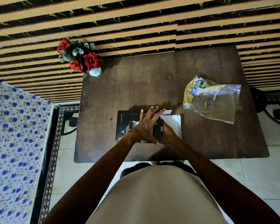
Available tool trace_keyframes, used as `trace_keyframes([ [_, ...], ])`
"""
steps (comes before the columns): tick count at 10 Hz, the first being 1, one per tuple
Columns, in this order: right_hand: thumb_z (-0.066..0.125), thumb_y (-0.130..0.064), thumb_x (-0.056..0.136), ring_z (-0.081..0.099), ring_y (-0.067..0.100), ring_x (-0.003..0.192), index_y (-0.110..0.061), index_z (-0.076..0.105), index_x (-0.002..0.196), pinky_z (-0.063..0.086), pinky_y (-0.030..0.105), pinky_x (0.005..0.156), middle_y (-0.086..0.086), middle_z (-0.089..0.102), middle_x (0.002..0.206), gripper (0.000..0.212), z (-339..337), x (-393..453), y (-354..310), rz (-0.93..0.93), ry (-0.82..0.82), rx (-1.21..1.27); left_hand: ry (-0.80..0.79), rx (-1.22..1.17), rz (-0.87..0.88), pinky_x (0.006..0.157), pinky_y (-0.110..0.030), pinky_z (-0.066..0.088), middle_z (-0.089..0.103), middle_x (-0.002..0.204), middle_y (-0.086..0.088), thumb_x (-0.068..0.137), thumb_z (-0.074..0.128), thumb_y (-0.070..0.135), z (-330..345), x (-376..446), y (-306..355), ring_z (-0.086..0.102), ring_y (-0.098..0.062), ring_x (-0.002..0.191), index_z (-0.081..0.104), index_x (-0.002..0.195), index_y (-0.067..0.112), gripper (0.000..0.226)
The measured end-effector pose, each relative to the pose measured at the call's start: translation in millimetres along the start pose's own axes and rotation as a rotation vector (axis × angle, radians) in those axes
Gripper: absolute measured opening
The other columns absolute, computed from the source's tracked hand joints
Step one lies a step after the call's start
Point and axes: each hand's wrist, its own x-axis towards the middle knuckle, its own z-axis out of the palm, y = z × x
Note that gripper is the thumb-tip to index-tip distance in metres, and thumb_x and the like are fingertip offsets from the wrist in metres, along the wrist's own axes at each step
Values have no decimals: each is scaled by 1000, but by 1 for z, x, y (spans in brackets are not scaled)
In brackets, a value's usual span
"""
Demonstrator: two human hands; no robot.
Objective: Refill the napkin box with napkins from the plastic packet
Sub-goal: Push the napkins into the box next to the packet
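A black napkin box [124, 125] lies flat near the front of the dark wooden table [152, 81]. Its right end is open, with a white flap [173, 122] folded out. My left hand [146, 126] is spread flat on top of the box, fingers apart, pressing it down. My right hand [167, 135] is at the open right end, its fingers curled into the opening and partly hidden. The plastic packet [212, 99], clear with a yellow printed end, lies crumpled on the table to the right and looks empty.
A small white vase with red artificial roses [81, 57] stands at the table's back left corner. A flower-patterned bed [14, 143] runs along the left. A striped wall panel rises behind the table. Dark chair legs [275, 110] show at the right.
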Motion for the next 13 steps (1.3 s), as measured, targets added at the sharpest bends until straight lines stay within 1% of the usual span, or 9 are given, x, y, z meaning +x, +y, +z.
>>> trace_keyframes([
  [1, 60, -20, 88, 59, 21, 105, -19, 31, 147, 51, 44, 97, 11, 56, 129, 66, -23, -4, 0, -48, -30, -392, -13, 27, 4, 115, -62, -13, 2, 162, -11, 45, 88, 59, -3, -4, -3, -8, -30, 149, 3, 153, 24, 141],
  [2, 58, -5, 92, 63, 22, 98, -15, 41, 142, 55, 48, 90, 12, 60, 121, 53, -35, 9, -9, -74, 133, -353, -16, 179, -62, 115, -63, -8, 1, 162, -12, 43, 82, 69, -5, -8, -10, -7, -32, 149, 4, 153, 22, 143],
  [5, 45, -19, 101, 57, 24, 119, -21, 48, 136, 50, 38, 100, 6, 58, 130, 36, -7, 17, -3, -69, 18, -357, -64, 379, -178, 111, -66, -14, -16, 161, -10, 44, 59, 91, 8, -23, -18, -17, -34, 147, -13, 151, 21, 147],
  [6, 41, -23, 102, 61, 26, 113, -19, 58, 122, 54, 29, 80, 7, 62, 124, 26, -6, 14, -5, -30, 232, -197, -49, 369, -170, 113, -66, -12, -15, 161, -10, 45, 58, 92, 9, -23, -19, -17, -34, 147, -12, 151, 21, 146],
  [7, 33, -51, 99, 54, 26, 122, -18, 51, 133, 48, 43, 91, 9, 52, 141, 51, -3, 10, -16, 118, 245, 191, -27, 358, -164, 112, -63, -15, -15, 161, -9, 47, 58, 91, 10, -23, -20, -17, -33, 147, -11, 152, 21, 144],
  [8, 14, -71, 90, 30, 29, 144, -20, 27, 150, 23, 56, 113, 6, 32, 157, 80, -1, 10, -25, 229, 39, 327, -27, 378, -171, 111, -62, -17, -18, 161, -8, 49, 57, 91, 13, -22, -21, -19, -32, 147, -14, 151, 23, 142],
  [9, 15, -80, 82, 41, 32, 136, -18, 36, 147, 29, 56, 111, 12, 42, 151, 92, -1, 13, -26, 264, -78, 412, -34, 383, -186, 113, -63, -15, -20, 160, -8, 50, 56, 91, 12, -21, -20, -22, -32, 146, -15, 151, 22, 142],
  [10, 16, -80, 82, 52, 31, 121, -13, 42, 142, 37, 52, 101, 14, 46, 147, 94, -5, 14, -29, 291, -46, 483, -26, 383, -179, 113, -63, -15, -19, 160, -9, 49, 56, 92, 11, -21, -20, -21, -32, 146, -16, 150, 22, 142],
  [13, 14, -66, 93, 36, 34, 140, 0, 32, 144, 23, 44, 118, 15, 42, 148, 86, -3, -4, -7, 399, 44, 371, 13, 367, -171, 110, -60, -19, -8, 162, -10, 45, 55, 94, 12, -21, -21, -10, -33, 149, -5, 153, 22, 143],
])
